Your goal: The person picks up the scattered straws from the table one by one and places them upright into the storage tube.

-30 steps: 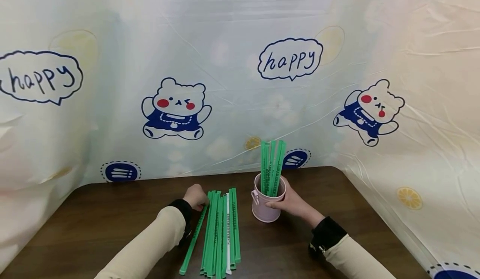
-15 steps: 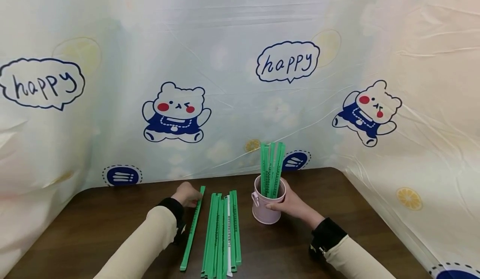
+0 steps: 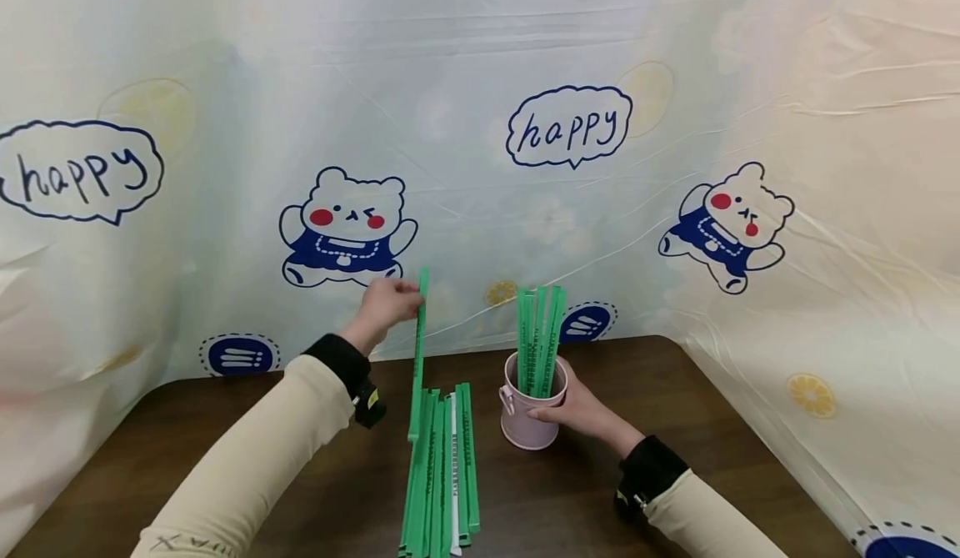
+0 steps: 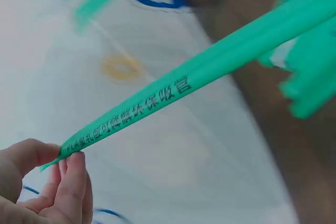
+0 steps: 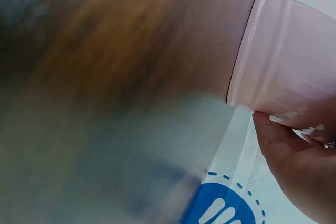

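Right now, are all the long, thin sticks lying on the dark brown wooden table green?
No: in the head view, one white stick lies among the green sticks on the table.

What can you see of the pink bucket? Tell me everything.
The pink bucket is pale and round, with a rolled rim, a ridge below it and a small lug on its side. Its glossy wall looks like painted metal. It stands upright on the dark brown table, holding several green wrapped straws that rise well above the rim. The right hand grips it from the right, thumb across the front. Its inside bottom is hidden.
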`<state>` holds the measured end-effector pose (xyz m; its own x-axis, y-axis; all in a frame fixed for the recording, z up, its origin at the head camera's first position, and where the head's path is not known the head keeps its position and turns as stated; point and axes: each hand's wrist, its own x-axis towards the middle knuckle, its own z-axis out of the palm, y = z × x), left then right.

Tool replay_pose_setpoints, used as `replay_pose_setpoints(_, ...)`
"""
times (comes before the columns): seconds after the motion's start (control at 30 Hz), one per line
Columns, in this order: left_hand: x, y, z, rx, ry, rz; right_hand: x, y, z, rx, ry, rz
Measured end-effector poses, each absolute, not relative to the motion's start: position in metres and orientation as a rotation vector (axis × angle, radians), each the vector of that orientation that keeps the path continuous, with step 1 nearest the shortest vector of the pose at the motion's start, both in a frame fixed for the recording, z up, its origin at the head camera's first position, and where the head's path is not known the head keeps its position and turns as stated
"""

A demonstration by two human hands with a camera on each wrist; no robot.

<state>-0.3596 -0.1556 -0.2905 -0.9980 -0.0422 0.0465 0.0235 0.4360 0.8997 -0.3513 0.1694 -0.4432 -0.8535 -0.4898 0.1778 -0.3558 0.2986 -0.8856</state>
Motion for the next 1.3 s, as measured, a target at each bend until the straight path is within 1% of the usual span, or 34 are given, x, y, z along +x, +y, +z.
replay_pose_setpoints(0.23, -0.359, -0.117, -0.226, -0.115, -2.480, -1.591, -0.355, 0.171, -0.439, -0.810, 2.458, -1.599)
replay_pose_setpoints(0.37, -0.358, -0.090, -0.206, -0.183, -2.358, -1.644, -0.354, 0.173, -0.439, -0.819, 2.460, -1.592)
replay_pose_setpoints(0.5, -0.355, -0.061, -0.198, -0.243, -2.217, -1.769, -0.353, 0.175, -0.443, -0.841, 2.450, -1.582)
replay_pose_setpoints(0.63, -0.352, -0.035, -0.207, -0.323, -2.163, -1.824, -0.353, 0.176, -0.446, -0.876, 2.444, -1.591)
replay_pose_setpoints(0.8, -0.348, -0.013, -0.238, -0.433, -2.235, -1.806, -0.353, 0.175, -0.446, -0.901, 2.426, -1.618)
replay_pose_setpoints(1.0, -0.347, -0.003, -0.276, -0.484, -2.341, -1.696, -0.353, 0.170, -0.448, -0.824, 2.407, -1.607)
replay_pose_setpoints(1.3, -0.349, 0.006, -0.309, -0.480, -2.383, -1.709, -0.353, 0.172, -0.447, -0.827, 2.374, -1.610)
